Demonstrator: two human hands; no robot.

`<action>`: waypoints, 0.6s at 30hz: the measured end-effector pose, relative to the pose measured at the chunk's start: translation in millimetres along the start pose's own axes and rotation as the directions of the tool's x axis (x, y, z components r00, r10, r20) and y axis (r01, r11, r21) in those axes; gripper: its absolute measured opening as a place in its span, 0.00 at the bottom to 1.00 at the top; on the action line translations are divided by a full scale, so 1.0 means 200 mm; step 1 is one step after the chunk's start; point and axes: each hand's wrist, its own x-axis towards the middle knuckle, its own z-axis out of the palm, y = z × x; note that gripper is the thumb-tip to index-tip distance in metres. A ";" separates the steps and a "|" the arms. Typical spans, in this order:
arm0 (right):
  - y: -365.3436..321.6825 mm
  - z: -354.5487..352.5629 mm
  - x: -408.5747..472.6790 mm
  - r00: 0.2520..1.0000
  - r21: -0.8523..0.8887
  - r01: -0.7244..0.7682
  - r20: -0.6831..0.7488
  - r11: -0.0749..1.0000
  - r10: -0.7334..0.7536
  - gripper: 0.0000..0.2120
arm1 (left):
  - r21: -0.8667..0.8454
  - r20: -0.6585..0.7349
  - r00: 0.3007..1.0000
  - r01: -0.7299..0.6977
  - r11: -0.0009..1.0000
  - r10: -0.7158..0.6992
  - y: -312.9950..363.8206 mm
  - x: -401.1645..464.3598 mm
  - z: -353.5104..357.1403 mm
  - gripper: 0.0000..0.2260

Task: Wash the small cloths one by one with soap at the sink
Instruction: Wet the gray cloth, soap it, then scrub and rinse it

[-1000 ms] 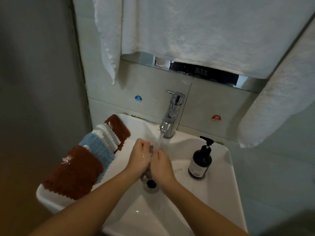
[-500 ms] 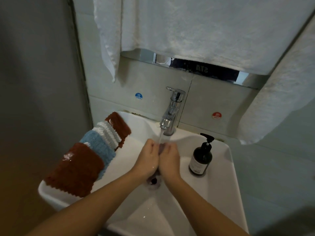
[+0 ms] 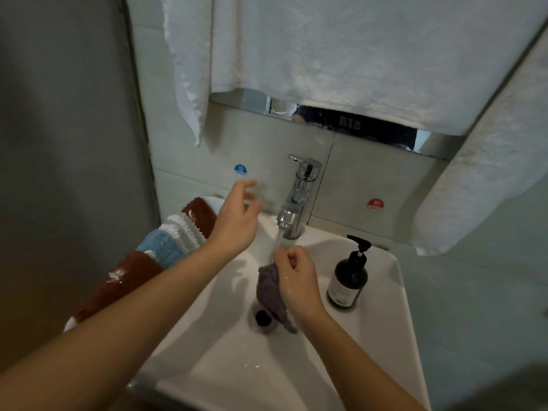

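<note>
My right hand (image 3: 296,277) pinches the cloth (image 3: 271,295), hanging lengthwise below my fingers under the tap (image 3: 298,200), nearer my left hand (image 3: 237,221), fingers loosely spread, empty.

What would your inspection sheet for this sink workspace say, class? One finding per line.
Surface: white sink, water running from the tap.
Job's things: grey cloth under the stream; soap bottle upright on the rim.
Clutter: folded cloths draped over the sink's left edge.
Hands: right hand grips the grey cloth; left hand raised, holding nothing.
Cables: nothing seen.
Surroundings: white towels hanging above.
</note>
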 end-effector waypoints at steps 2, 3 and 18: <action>0.00 0.01 -0.01 0.998 0.005 -0.052 0.022 0.999 0.052 0.10 | 0.008 0.065 0.987 -0.145 0.989 0.144 0.13 0.07 -0.01 0.21; 0.01 0.01 -0.01 0.997 -0.020 -0.072 0.029 0.997 0.073 0.10 | 0.031 0.104 0.976 -0.198 0.980 0.194 0.18 0.09 0.00 0.24; 0.03 -0.01 -0.01 0.995 -0.015 -0.098 0.007 0.995 0.098 0.09 | -0.103 0.246 0.955 -0.145 0.984 0.166 0.07 0.08 0.00 0.40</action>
